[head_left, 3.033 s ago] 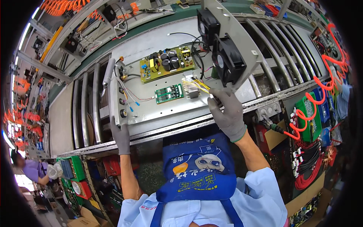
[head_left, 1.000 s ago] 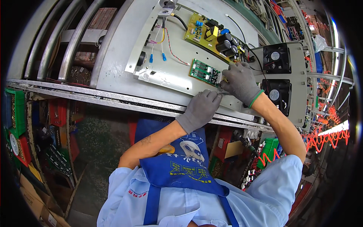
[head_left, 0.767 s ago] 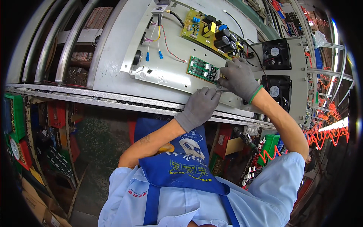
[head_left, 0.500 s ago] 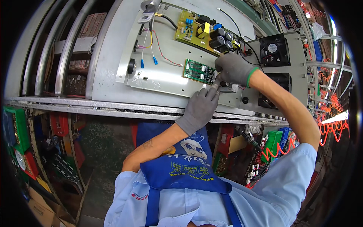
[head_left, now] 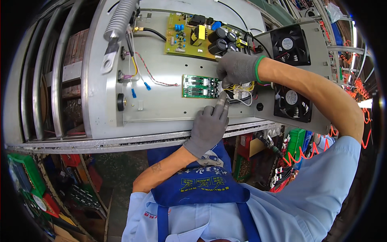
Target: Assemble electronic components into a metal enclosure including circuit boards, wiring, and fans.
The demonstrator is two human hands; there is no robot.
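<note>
A small green circuit board [head_left: 200, 86] lies inside a grey metal chassis [head_left: 161, 105]. My left hand [head_left: 207, 128], in a grey glove, reaches from the front with its fingers stretched out, the index fingertip at the board's right end. My right hand [head_left: 240, 69], gloved in grey with a green cuff, bends over that same end with fingers closed. What they pinch is hidden. Yellow and white wires [head_left: 243, 93] bunch just below and right of it. Behind stands a larger yellow-green circuit board [head_left: 187, 34] with black capacitors [head_left: 218, 47].
Two black fans [head_left: 291, 101] sit in the chassis's right panel. At the left, loose leads end in blue terminals [head_left: 134, 93]. A coiled metal spring with a flat eyelet [head_left: 108, 63] hangs over the back left. A metal rail [head_left: 117, 144] runs along the front.
The view has shifted, so the chassis appears further left and lower. Yellow and white wires now show beside my right hand. Both hands stay at the green board's right end.
</note>
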